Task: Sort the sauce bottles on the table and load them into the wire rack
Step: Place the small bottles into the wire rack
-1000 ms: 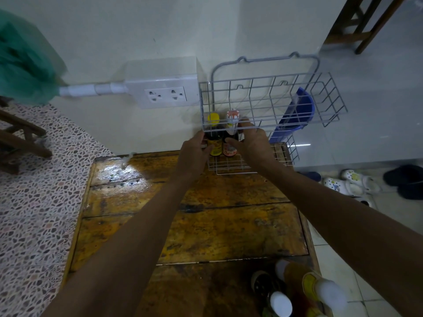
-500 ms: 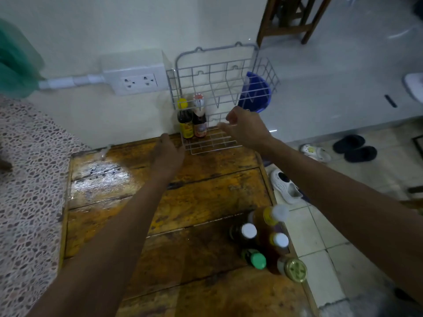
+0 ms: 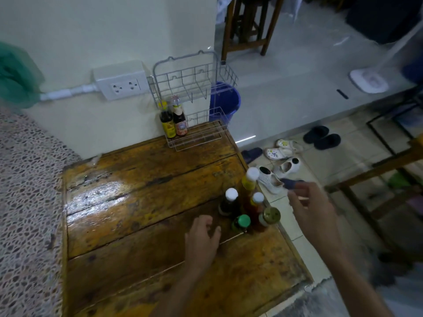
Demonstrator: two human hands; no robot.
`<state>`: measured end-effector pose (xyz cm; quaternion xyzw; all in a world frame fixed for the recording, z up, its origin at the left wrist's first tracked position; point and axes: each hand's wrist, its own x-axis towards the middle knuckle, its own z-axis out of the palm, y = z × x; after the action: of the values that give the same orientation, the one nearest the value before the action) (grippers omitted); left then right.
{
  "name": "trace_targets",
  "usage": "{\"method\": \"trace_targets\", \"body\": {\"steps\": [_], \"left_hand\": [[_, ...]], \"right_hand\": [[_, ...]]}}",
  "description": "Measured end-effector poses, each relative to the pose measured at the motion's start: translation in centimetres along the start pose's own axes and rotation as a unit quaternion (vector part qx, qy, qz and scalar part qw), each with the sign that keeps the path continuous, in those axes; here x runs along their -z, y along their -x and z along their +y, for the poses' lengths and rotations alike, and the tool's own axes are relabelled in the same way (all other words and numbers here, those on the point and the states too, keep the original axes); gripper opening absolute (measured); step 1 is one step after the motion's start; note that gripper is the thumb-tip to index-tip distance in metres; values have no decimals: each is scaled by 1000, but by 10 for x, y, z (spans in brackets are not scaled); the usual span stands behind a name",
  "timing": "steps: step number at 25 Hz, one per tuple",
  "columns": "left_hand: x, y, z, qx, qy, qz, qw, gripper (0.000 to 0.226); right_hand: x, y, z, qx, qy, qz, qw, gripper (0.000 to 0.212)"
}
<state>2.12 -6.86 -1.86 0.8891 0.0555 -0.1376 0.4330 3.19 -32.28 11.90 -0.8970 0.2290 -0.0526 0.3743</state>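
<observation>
A grey two-tier wire rack [image 3: 196, 104] stands against the cream wall at the far edge of the worn, glossy wooden table [image 3: 137, 213]. At the left end of its lower shelf two dark sauce bottles stand upright and touching: one with a yellow cap and yellow label [image 3: 166, 121], one with a red-and-white cap and reddish label [image 3: 179, 118]. Near the table's right edge five more bottles cluster: a tall amber one with a white cap [image 3: 250, 179], a dark one with a white cap [image 3: 230, 201], a reddish one with a white cap [image 3: 256, 203], a green-capped one [image 3: 242, 223] and a gold-lidded jar [image 3: 270, 216]. The left hand [image 3: 202, 239] hovers just beside the green-capped bottle, fingers loosely spread, holding nothing. The right hand [image 3: 309, 209] hangs past the table edge near the jar, fingers curled apart and empty.
</observation>
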Motion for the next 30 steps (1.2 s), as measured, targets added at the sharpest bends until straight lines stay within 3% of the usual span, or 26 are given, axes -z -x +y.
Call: {"method": "trace_targets", "body": {"steps": [3,5,7,9,12,16,21,30], "left_hand": [[-8,2,9,-1,32,-9,999,45],[-6,-11,21,1,33,-2,999,65],[-2,-28,27,-10,6,-29,1000,79],[2,-44,31,-25,-14,-69,997,84],[4,-55,34,-56,-8,-91,994,78],[0,-57,37,-68,-4,-94,993,67],[3,-48,29,-80,6,-96,992,63],[11,-44,12,-89,-4,-123,988,68]], "right_hand": [[-18,55,37,-96,11,7,995,20],[-43,87,47,-145,22,-26,989,16],[-76,108,44,-193,0,-79,978,26],[-110,117,38,-256,-109,-106,955,45],[-159,115,36,-333,-264,-74,902,62],[-194,109,29,-327,-265,7,907,72],[-207,101,21,-335,-237,76,909,66],[-216,95,21,-250,-182,88,947,53]]}}
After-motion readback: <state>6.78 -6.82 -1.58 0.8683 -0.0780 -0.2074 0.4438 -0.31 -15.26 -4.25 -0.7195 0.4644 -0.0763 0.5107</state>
